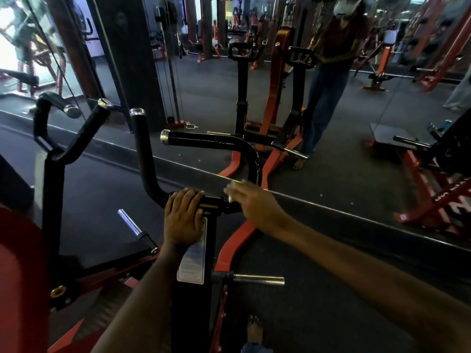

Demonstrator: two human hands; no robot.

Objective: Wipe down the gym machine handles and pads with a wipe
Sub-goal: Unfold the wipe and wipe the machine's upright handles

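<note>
A black handle bar (pixel 204 141) of the gym machine curves up from a black upright post (pixel 193 296) in front of me. My left hand (pixel 182 215) rests on the top of that post, fingers curled over the bar's base. My right hand (pixel 252 202) reaches to the bar just right of it and holds a white wipe (pixel 230 191), which is blurred. A second black handle (pixel 141 149) rises to the left, and a forked handle (pixel 68 131) stands further left. A red pad (pixel 17 263) fills the lower left.
A wall mirror (pixel 331 98) ahead reflects the machine and a person. Chrome weight pegs (pixel 257 278) (pixel 130 221) stick out from the orange frame (pixel 234 240). My bare foot (pixel 254 329) stands on the dark rubber floor (pixel 331 301). More machines stand at the right.
</note>
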